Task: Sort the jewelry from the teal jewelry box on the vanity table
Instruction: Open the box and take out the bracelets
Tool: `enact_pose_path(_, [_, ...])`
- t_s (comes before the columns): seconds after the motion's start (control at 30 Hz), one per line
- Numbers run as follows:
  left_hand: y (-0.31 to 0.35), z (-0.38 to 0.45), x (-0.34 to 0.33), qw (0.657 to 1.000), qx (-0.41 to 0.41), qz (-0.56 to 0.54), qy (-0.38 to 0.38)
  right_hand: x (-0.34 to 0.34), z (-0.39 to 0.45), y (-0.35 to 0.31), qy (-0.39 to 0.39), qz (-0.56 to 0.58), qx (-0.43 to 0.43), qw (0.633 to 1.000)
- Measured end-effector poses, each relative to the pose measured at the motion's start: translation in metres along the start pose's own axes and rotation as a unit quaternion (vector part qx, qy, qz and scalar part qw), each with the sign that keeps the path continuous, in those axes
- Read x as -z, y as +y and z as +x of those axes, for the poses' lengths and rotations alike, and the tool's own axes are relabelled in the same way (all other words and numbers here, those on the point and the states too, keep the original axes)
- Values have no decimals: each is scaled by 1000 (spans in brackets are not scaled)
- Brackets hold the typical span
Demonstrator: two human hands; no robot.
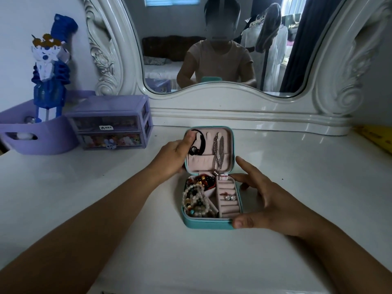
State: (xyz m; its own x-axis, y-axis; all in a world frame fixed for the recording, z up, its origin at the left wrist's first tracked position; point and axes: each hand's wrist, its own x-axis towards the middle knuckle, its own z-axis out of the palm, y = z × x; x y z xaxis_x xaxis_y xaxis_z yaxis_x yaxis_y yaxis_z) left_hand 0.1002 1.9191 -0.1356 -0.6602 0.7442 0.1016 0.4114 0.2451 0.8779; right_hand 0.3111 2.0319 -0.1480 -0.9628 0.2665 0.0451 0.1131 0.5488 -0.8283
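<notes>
Two bare forearms reach in from the near edge of the white surface [297, 166] toward the teal jewelry box [209, 223], which sits open at the middle, its lid standing up on the far side. Left of the box, the left hand [176, 158] grips the lid's left edge, thumb curled over onto the pink lining. Right of the box, the right hand [267, 200] has spread, relaxed fingers; its thumb presses the box's near right corner and its fingertips touch the right side. Inside the box, a heap of beaded bracelets [196, 198] fills the left compartment, and a pair of stud earrings [230, 197] sits in the ring rolls. A silver chain [219, 153] and a black cord [198, 143] hang in the lid. Far left of the box stands a purple drawer unit [110, 122].
</notes>
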Motion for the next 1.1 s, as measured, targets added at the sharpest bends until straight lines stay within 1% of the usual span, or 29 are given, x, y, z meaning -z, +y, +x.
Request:
enact_pose_path(0.07, [-1, -6, 5, 1000, -22, -1, 5, 0, -1, 0, 1, -12, 8, 1000])
enact_pose_path(0.2, [-9, -24, 19, 994, -53, 53, 74, 0, -2, 2, 4, -42, 15, 999])
enact_pose_path(0.23, [-8, -31, 22, 994, -63, 61, 68, 1, -2, 2, 4, -43, 14, 999])
enact_pose_path(0.27, [-6, -38, 25, 994, -71, 65, 45, 1, -1, 3, 4, -42, 14, 999])
enact_pose_path(0.33, [1, -52, 26, 995, -67, 70, -35, 2, -1, 4, 3, -39, 16, 999])
enact_pose_path(0.43, [8, -65, 23, 984, -19, 97, -148, 1, -1, 3, 3, -41, 18, 999])
enact_pose_path(0.5, [9, -70, 19, 974, 5, 121, -189, 0, -2, 3, 4, -38, 18, 999])
enact_pose_path(0.57, [10, -73, 14, 974, -5, 137, -182, 0, -3, 2, 4, -40, 19, 999])
enact_pose_path(0.67, [16, -75, 11, 974, -28, 170, -145, 0, -4, 1, 6, -42, 18, 999])
enact_pose_path(0.83, [19, -75, 13, 983, -31, 151, -105, -1, -4, 2, 12, -49, 26, 998])
enact_pose_path(0.93, [20, -75, 10, 983, -48, 135, -114, -1, -3, 2, 11, -45, 38, 998])
enact_pose_path(1.03, [21, -73, 7, 980, -62, 127, -143, -1, -3, 2, 8, -37, 45, 998])
enact_pose_path(1.1, [22, -71, 7, 982, -67, 111, -140, -1, -3, 4, 11, -37, 47, 998])
